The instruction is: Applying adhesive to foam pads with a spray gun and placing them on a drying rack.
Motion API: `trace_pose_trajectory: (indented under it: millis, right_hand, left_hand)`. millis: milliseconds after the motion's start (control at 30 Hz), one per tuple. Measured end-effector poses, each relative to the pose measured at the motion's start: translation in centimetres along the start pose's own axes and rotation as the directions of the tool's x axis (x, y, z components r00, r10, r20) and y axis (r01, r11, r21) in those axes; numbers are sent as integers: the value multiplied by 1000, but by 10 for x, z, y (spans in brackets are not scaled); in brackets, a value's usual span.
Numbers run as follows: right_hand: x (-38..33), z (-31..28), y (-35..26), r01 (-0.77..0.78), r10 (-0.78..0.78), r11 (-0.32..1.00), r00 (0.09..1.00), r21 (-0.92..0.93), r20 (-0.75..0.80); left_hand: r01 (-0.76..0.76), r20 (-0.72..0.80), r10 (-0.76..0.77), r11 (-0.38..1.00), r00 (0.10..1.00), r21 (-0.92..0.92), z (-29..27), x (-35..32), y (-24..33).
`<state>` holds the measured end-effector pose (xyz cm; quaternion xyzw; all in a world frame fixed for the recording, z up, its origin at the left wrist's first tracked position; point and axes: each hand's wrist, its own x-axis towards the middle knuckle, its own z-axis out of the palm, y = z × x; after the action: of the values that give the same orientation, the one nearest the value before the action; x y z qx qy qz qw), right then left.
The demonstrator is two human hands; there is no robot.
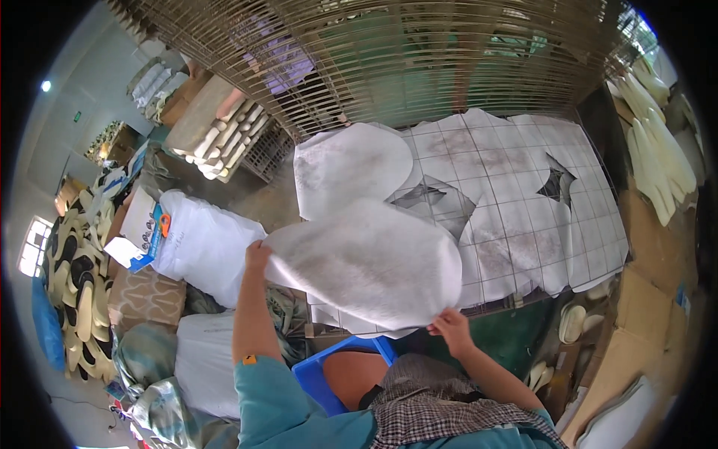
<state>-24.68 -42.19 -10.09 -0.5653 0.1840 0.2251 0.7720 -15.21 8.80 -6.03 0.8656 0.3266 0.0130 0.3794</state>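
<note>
A large white sheet with rounded ends (366, 258), felt-like and faintly grey on top, spans the space between my two hands. My left hand (258, 255) is closed on its left edge, where the sheet lifts and folds slightly. At its lower right corner, my right hand (449, 330) pinches the rim between thumb and fingers. Beneath and beyond it lies another rounded white sheet (351, 165). Farther right, more white sheets (516, 224) with grey-brown smudges lie beneath thin wire mesh, with dark gaps between them.
A tall slatted rack (419, 52) rises behind the mesh. On the left are a stuffed white sack (209, 239), orange-handled scissors (165, 224) on a blue-white box (142, 232), and piled insole-shaped pieces (86, 299). A blue bin (310, 374) is by my body; cardboard (643, 322) stands right.
</note>
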Motion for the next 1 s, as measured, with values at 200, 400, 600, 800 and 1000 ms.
trace_pose_trajectory:
  millis: [200,400,600,800,1000]
  right_hand:
    - [25,47,27,-176,272,927,923,-332,272]
    - [6,-35,-11,-162,208,923,973,-348,99]
    - [-105,-186,-26,-69,-40,941,950,-332,-311]
    - [-332,-360,72,-144,-339,901,353,-408,-872]
    - [-508,-430,144,-522,-374,841,-374,-141,-849]
  left_hand:
    - [237,-470,-105,943,876,232,-43,29,-169]
    - [542,-386,-635,773,670,-330,48,47,-130]
    - [142,-461,14,943,887,302,118,26,-53]
    - [-404,-324,331,894,886,-193,292,-123,147]
    - [-607,206,657,751,725,-260,453,-309,260]
